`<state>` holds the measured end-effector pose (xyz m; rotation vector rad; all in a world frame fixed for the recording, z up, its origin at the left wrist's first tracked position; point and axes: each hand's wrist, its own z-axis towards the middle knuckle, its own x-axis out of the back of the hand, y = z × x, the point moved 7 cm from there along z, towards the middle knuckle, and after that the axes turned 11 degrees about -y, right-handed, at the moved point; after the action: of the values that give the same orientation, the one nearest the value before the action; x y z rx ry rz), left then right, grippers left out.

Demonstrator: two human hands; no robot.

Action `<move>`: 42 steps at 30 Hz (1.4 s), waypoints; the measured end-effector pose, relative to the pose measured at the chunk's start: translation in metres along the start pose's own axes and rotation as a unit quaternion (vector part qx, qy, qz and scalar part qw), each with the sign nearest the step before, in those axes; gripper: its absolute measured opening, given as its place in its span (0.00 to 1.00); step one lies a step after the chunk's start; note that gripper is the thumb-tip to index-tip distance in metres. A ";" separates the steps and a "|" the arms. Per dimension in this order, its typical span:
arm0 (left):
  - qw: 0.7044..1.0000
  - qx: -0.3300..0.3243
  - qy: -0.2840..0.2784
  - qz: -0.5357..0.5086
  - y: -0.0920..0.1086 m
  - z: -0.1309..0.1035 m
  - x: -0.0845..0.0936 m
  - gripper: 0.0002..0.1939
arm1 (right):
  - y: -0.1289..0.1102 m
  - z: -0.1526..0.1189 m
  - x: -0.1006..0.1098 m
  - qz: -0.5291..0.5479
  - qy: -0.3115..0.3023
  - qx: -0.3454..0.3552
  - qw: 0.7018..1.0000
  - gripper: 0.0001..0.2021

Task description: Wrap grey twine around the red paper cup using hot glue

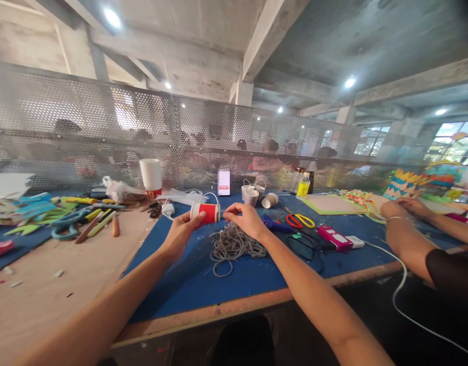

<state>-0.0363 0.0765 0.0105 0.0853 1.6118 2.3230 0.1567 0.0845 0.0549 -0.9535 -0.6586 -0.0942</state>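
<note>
My left hand [180, 230] is wrapped round a red and white paper cup [208, 214], tipped on its side above the blue mat [173, 290]. At the cup's right end, my right hand [244, 218] has thumb and fingertips pinched together. Whatever lies in that pinch is too small to make out. Right below the hands is a loose heap of grey cord [237, 243], one loop trailing toward me. Just right of it lies a blue glue gun [278, 224], with scissors [300, 220] with red and yellow handles beyond.
Small cord-wrapped cups [250, 195], a phone [224, 182] and stacked paper cups [150, 175] stand toward the mesh screen [173, 137]. Tools and teal scissors [68, 223] lie left. A pink box [334, 238] and white cable [400, 284] lie right, near another person's arms [404, 236].
</note>
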 end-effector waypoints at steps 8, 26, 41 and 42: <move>0.999 0.025 -0.018 0.027 -0.003 -0.002 -0.005 0.21 | -0.006 -0.003 0.006 0.013 0.027 0.044 0.999 0.11; 0.997 0.047 -0.037 0.038 -0.002 -0.006 -0.011 0.20 | -0.017 -0.006 0.009 -0.031 0.067 0.061 0.995 0.08; 0.996 0.030 -0.068 0.057 -0.002 -0.005 -0.012 0.18 | -0.015 -0.006 0.010 -0.044 0.084 0.064 0.993 0.07; 0.996 0.028 -0.069 0.057 -0.002 -0.005 -0.012 0.19 | -0.015 -0.006 0.011 -0.044 0.085 0.064 0.993 0.07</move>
<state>-0.0257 0.0690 0.0083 0.3517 1.6411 2.2987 0.1625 0.0732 0.0695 -0.7830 -0.5432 -0.2068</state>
